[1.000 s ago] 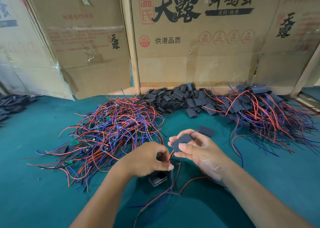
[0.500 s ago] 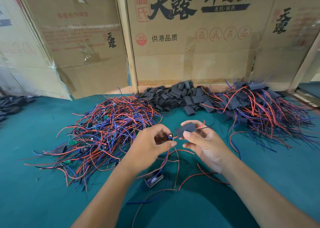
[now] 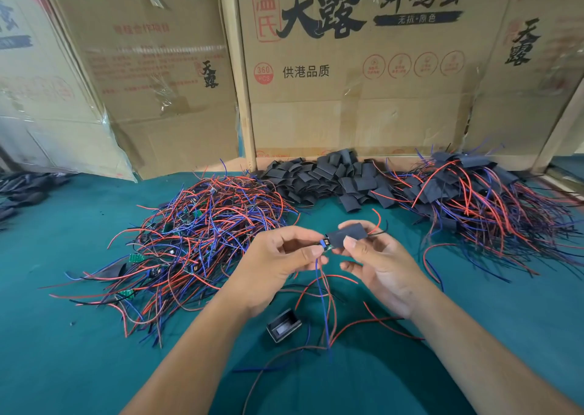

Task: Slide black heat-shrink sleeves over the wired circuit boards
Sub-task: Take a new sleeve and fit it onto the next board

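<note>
Seeing left hand (image 3: 278, 256) pinching small circuit board (image 3: 325, 246) at fingers, wires (image 3: 322, 288) hanging down toward counter (image 3: 79, 367). Right hand (image 3: 376, 256) gripping black heat-shrink sleeve (image 3: 347, 237) between thumb and fingers, sleeve mouth touching board end, above counter centre. Watching loose sleeve pile (image 3: 328, 181) lying far centre, unsleeved wired boards (image 3: 196, 234) heaped left, sleeved ones (image 3: 474, 193) heaped right. Small black part (image 3: 283, 324) lying near, under hands.

Circuit board (image 3: 326, 244) mostly hidden inside black sleeve (image 3: 347, 237).
</note>
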A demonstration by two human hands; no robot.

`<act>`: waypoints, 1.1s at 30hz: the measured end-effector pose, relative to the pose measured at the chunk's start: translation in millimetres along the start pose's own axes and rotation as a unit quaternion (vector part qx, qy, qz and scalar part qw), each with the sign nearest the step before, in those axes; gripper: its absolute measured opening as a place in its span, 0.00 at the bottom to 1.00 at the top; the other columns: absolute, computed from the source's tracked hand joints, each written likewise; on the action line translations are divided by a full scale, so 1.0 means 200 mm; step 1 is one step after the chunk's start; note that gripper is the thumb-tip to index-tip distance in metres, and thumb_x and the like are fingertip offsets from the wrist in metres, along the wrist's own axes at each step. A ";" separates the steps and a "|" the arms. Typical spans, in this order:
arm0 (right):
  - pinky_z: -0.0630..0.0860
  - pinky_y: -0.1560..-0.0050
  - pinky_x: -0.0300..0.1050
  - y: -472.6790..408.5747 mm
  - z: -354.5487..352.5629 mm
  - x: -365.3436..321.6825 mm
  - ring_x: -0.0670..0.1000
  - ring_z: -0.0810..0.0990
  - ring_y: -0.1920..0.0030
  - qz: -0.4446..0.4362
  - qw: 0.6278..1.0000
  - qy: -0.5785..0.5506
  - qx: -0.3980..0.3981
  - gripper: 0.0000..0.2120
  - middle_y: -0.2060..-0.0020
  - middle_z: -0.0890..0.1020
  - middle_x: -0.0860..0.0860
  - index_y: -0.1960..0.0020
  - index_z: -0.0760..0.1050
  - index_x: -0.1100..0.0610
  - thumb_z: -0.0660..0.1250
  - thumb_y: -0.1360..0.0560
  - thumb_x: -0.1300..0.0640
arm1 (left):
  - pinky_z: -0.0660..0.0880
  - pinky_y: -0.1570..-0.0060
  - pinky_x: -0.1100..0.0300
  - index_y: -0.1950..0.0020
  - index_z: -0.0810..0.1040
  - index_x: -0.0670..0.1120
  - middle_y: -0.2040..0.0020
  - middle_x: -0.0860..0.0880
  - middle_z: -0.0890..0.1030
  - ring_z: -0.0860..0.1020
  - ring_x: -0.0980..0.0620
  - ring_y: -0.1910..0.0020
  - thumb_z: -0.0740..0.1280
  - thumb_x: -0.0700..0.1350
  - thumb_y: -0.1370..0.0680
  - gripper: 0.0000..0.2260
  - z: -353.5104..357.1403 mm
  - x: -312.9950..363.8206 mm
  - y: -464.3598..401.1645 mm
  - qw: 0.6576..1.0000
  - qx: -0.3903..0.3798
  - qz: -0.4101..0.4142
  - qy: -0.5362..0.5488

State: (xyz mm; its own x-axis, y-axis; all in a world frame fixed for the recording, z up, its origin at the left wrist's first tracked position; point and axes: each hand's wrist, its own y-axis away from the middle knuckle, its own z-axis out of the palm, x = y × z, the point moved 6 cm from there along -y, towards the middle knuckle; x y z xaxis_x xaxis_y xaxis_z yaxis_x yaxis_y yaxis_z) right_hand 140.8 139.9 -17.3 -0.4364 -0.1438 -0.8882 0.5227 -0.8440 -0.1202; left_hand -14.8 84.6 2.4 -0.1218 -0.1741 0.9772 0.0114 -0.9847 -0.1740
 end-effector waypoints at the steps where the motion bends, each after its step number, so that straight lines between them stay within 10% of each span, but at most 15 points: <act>1: 0.77 0.59 0.41 0.00 0.00 0.00 0.51 0.82 0.54 0.000 1.000 -0.006 -0.005 0.15 0.54 0.83 0.55 0.44 0.76 0.56 0.70 0.31 0.60 | 0.79 0.55 0.61 0.49 0.82 0.38 0.58 0.43 0.84 0.84 0.47 0.59 0.74 0.40 0.30 0.12 0.00 0.00 0.00 1.000 0.006 -0.007 0.013; 33: 0.77 0.55 0.45 0.02 0.07 0.02 0.55 0.81 0.59 -0.018 0.999 0.010 -0.051 0.15 0.55 0.82 0.58 0.43 0.73 0.62 0.70 0.29 0.65 | 0.80 0.61 0.60 0.49 0.75 0.41 0.59 0.41 0.83 0.82 0.49 0.65 0.71 0.40 0.27 0.09 0.06 -0.06 0.01 0.982 -0.015 -0.136 0.130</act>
State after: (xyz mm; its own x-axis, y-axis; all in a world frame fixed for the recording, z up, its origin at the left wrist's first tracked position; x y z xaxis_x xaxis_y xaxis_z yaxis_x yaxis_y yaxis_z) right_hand 130.2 129.1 -14.7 -0.4414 -0.1026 -0.8914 0.5787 -0.7918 -0.1954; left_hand -2.2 83.7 -8.9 -0.3651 0.1066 0.9249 -0.0844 -0.9931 0.0812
